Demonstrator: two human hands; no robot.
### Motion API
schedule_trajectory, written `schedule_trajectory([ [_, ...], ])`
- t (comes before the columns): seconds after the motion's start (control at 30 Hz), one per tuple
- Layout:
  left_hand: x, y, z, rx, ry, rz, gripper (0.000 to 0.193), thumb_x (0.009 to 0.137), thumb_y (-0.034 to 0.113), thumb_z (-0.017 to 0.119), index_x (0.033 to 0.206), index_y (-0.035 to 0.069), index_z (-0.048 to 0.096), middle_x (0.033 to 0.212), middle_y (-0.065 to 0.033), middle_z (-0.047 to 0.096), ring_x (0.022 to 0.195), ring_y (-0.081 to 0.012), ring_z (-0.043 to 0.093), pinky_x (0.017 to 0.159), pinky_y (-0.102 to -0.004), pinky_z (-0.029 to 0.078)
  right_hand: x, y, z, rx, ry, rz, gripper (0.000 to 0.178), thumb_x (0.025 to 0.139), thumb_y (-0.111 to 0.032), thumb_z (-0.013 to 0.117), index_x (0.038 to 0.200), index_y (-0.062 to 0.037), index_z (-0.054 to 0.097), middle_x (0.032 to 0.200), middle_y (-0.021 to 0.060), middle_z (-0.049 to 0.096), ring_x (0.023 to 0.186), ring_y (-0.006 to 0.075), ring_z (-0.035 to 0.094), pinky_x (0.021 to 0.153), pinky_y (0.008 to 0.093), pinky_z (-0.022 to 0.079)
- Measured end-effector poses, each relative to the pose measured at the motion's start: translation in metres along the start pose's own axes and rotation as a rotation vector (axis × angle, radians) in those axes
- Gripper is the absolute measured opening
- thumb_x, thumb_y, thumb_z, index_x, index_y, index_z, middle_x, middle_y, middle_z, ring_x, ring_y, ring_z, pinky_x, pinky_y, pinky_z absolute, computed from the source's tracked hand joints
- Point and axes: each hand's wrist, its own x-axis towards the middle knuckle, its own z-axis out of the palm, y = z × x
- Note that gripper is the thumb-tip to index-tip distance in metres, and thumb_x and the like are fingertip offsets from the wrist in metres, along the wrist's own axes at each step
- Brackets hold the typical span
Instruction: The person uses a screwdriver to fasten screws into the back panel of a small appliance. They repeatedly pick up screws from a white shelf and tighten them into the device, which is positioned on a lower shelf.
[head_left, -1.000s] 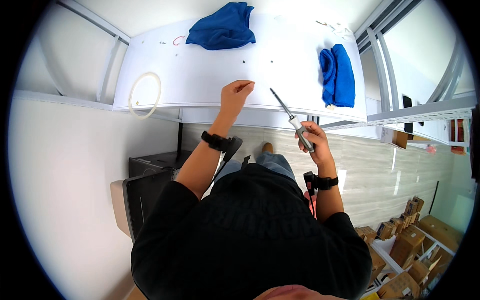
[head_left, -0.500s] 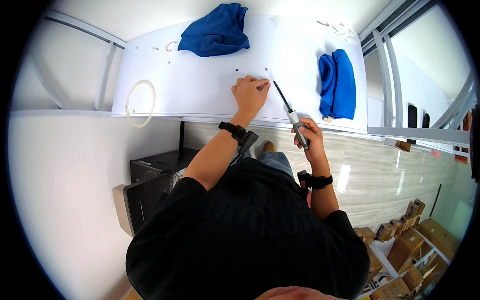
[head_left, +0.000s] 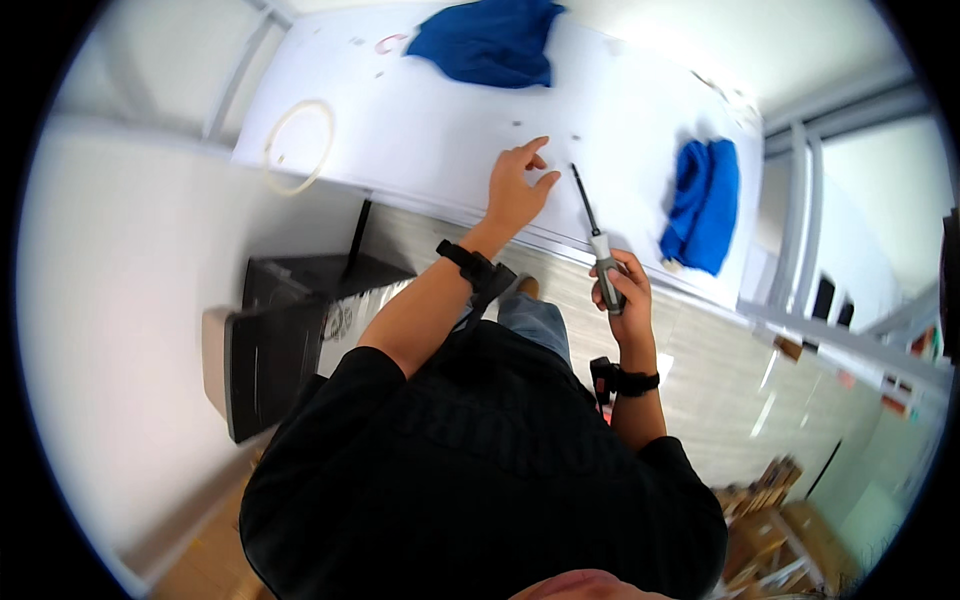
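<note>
My right hand (head_left: pixel 630 290) is wrapped round the handle of a screwdriver (head_left: pixel 599 248) with a grey-and-white grip and a thin black shaft. Its tip points away from me, over the white table. Left of the tip, my left hand (head_left: pixel 520 185) hovers over or rests on the table with thumb and index finger apart; I see nothing between them. Just beyond its fingers lie two small dark pieces, one piece (head_left: pixel 517 123) to the left and another piece (head_left: pixel 576 137) to the right, too small to make out.
On the white table (head_left: pixel 420 150) a blue cloth (head_left: pixel 490 45) lies at the back and a folded blue cloth (head_left: pixel 705 205) at the right. A pale ring (head_left: pixel 328 140) overlaps the front edge at left, with a red curved piece (head_left: pixel 385 44) behind it. Cardboard boxes (head_left: pixel 755 540) stand lower right.
My left thumb and index finger, close together before, have spread apart. The whole view has turned and shifted. The screwdriver stays in my right hand.
</note>
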Motion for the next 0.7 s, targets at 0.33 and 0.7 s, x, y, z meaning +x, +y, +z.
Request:
schedule_trajectory([
  [0.33,-0.138,-0.015,-0.211,-0.769,0.321,-0.64,0.036,0.099,0.023,0.045,0.129,0.004,0.047,0.097,-0.0045,0.062,0.076,-0.0119,0.059,0.068,-0.0259,0.048,0.008,0.079,0.163,-0.337,-0.478,0.245,0.04,0.082,-0.008,0.055,0.121,-0.0019,0.048,0.095,0.0134,0.06,0.063,0.0156,0.057,0.051,0.024,0.042],
  [0.7,-0.382,-0.055,-0.41,-0.887,0.772,-0.642,0.024,0.099,0.021,0.045,0.115,0.006,0.056,0.088,-0.0022,0.061,0.075,-0.0088,0.059,0.065,-0.023,0.051,-0.14,0.238,0.331,-0.522,-0.854,0.519,0.046,0.084,-0.011,0.058,0.128,-0.0053,0.046,0.094,0.014,0.066,0.052,0.0118,0.056,0.045,0.0209,0.039],
])
